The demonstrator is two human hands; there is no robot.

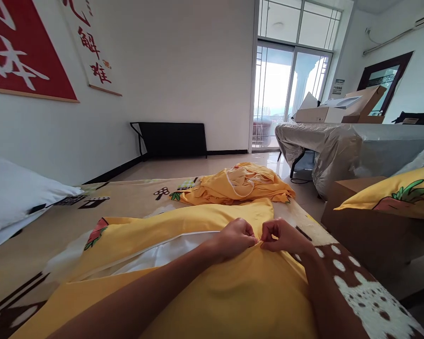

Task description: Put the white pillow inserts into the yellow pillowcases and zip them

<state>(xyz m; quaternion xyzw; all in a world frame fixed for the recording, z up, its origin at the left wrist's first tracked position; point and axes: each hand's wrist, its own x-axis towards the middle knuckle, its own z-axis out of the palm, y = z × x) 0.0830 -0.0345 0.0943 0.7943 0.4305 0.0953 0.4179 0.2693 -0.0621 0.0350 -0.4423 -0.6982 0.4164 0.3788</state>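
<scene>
A person's two bare hands meet over one yellow pillowcase [261, 287], which lies directly in front of the wearer and runs off the bottom of the view. The left hand [233, 240] and right hand [285, 238] are nearly closed, fingers curled, thumb and forefinger of each pinching the fabric's edge just beside the other; the exact detail between the fingertips is too small to make out. One long opening runs roughly from nine o'clock toward three, its right end slightly farther away and at the fingers, baring one white insert [166, 252]. The case's near end is out of view, so its full long axis cannot be told; one printed fruit marks its far corner at eleven o'clock.

Beneath spreads one patterned blanket [134, 197]. At two o'clock, one yellow pillow [367, 200] lies above a cardboard carton [360, 240]; at ten, one white pillow [17, 197]. One heap of yellow fabric [212, 188] sits at twelve, beyond the case. Farther off, one plastic-draped table [385, 146] stands at one o'clock, one black panel [175, 140] stands by the wall near twelve, and two hanging scrolls [28, 56] show at eleven.
</scene>
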